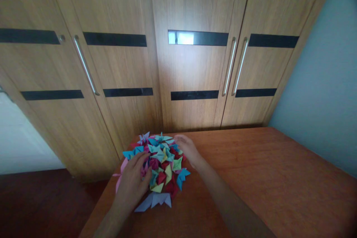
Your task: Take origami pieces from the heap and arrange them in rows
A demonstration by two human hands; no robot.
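In the head view, a pile of folded paper pieces [160,156] in blue, pink, red, yellow and lilac lies on the worktop [251,163]. The left hand [133,180] rests over the pile's left side, its fingers slightly spread and bent. The right hand [189,149] is at the pile's far right edge, fingers close together; whether they pinch a piece cannot be told. Beyond the pile stands a wooden wardrobe [192,67].

A wooden wardrobe [192,67] (3 metal handles [86,65], 8 dark strips [115,39]) stands behind the brown table [251,167].
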